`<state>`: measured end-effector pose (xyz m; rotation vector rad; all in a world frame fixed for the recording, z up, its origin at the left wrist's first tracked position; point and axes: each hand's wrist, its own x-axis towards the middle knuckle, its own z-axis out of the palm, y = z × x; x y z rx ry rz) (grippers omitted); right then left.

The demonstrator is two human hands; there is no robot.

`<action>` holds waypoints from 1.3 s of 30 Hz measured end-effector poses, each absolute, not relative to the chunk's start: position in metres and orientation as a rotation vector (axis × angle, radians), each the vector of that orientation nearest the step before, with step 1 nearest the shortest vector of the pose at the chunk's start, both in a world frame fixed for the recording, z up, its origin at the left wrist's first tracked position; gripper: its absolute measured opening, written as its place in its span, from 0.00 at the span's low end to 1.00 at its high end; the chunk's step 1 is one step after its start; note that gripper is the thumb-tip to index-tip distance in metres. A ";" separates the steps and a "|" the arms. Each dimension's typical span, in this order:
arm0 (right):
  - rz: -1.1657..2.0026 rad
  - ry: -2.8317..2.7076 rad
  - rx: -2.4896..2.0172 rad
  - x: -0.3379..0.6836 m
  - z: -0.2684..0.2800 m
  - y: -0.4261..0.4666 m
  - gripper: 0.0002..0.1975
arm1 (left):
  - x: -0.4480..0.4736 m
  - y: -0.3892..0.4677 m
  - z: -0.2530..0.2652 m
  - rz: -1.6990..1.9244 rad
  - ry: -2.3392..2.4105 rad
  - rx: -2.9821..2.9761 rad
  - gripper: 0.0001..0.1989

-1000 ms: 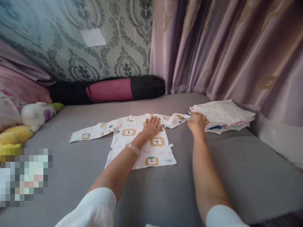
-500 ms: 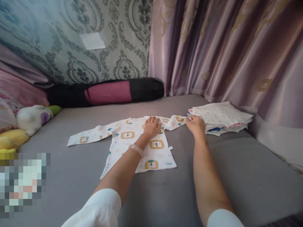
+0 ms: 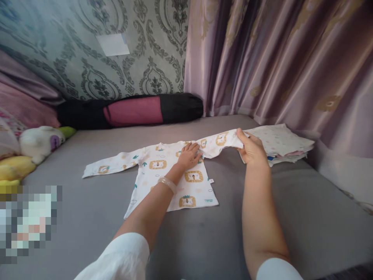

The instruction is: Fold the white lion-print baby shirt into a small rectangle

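Inventory: lion-print long-sleeved shirt (image 3: 157, 165), on grey sheet (image 3: 314, 217). Left hand (image 3: 189, 156): spread over it. Right hand (image 3: 254, 149): pinching raised cuff (image 3: 239, 137).

The one view looked from a person's head, above and on the near side of the printed shirt (image 3: 192, 188), facing forward and slanting down over it. It sat near the shirt, yet reached the patterned wall (image 3: 142, 58) beyond it and the curtain (image 3: 250, 58) beyond its right side.

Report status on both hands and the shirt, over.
Left hand flat on shirt. Right hand pinching one sleeve by its end, held above bed. Cloth stack close behind right hand, partly hidden.
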<state>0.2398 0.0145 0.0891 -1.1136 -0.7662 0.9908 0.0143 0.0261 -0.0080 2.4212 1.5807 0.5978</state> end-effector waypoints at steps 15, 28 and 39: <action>1.311 -0.713 -0.671 0.187 0.109 0.007 0.12 | 0.020 0.036 -0.001 0.345 1.614 2.384 0.38; 1.362 -0.649 -0.645 0.179 0.105 0.010 0.12 | 0.019 0.054 0.019 0.175 1.649 2.377 0.43; 1.251 -0.628 -0.685 0.181 0.108 0.012 0.11 | 0.002 0.025 0.001 0.623 1.219 2.553 0.16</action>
